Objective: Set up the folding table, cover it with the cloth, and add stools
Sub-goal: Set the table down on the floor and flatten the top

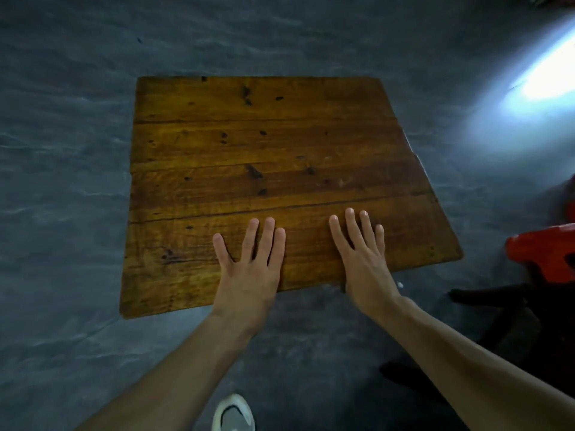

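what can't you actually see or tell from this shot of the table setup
- Table legs: hidden under the wooden tabletop in the head view, so whether they are unfolded cannot be told.
- Red stool: cut off by the right edge and blurred.
- Cloth: none in view.
- Palms of the left hand and right hand: face down on the top, hidden.
- Shoe: cut off by the bottom edge.

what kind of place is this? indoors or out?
Hard to say; probably a plain indoor room or covered utility space. The floor is bare grey concrete, with a patch of daylight falling on it. A worn wooden table and a red plastic stool suggest a simple home or eatery.
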Tool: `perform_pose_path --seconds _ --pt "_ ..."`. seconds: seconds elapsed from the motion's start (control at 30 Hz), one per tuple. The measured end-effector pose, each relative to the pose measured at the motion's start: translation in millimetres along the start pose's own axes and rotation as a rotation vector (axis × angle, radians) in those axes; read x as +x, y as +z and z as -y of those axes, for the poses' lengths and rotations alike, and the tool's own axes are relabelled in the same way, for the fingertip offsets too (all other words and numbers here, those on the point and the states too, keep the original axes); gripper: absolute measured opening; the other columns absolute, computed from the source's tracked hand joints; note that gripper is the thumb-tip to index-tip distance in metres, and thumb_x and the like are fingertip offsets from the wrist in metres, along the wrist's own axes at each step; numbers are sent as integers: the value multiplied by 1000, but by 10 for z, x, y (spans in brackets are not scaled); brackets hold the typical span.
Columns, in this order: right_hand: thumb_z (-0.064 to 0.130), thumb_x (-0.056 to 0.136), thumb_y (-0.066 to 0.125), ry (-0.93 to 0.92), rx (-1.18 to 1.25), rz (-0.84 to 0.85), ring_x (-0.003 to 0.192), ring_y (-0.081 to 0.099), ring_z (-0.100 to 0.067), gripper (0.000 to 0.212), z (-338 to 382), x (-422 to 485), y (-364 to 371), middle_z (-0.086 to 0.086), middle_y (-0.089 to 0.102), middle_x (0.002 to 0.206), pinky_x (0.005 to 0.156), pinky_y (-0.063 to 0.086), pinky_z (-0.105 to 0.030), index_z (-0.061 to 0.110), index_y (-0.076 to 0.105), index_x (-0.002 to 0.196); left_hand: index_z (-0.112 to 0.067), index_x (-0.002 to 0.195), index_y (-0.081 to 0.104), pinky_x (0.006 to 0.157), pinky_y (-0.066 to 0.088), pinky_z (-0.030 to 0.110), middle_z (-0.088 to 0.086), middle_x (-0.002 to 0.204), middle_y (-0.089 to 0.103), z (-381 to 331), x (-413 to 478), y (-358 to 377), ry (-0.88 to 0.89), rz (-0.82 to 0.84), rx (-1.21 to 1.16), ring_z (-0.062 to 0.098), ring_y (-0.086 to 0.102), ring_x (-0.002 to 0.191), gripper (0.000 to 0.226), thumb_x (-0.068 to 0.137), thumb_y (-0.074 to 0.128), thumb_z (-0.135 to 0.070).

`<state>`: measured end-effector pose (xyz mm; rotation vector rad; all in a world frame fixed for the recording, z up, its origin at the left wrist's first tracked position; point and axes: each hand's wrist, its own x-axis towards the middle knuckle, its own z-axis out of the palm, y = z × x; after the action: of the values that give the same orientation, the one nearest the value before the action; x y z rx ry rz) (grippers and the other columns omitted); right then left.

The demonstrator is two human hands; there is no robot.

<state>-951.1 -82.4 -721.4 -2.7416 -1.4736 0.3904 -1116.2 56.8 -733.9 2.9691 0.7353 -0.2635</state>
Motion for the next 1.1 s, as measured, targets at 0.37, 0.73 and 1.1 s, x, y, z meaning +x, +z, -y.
perform_pose_path --seconds 0.37,0.73,1.1 --pt "-13 79 60 -56 70 -12 148 -24 -33 113 133 750 -239 -11 -14 164 119 -15 -51 25 -14 154 -14 150 -24 106 -1 76 9 158 -30 457 511 -284 -36 63 -26 33 -28 144 102 84 51 7" --pt "-5 81 65 -147 33 48 148 -21 -34 111 -101 1948 -727 -11 -14 164 119 -14 -51 25 -12 156 -14 149 -27 107 0 75 8 157 -33 675 1463 -681 -177 117 -69 32 -34 142 113 79 59 8" --pt "-4 82 66 -245 10 89 147 -25 -31 113 -130 3079 -1011 -6 -19 163 113 -21 -47 26 -14 155 -16 148 -28 106 2 76 7 156 -35 1087 2301 -888 -276 161 -93 32 -36 141 123 76 69 3"
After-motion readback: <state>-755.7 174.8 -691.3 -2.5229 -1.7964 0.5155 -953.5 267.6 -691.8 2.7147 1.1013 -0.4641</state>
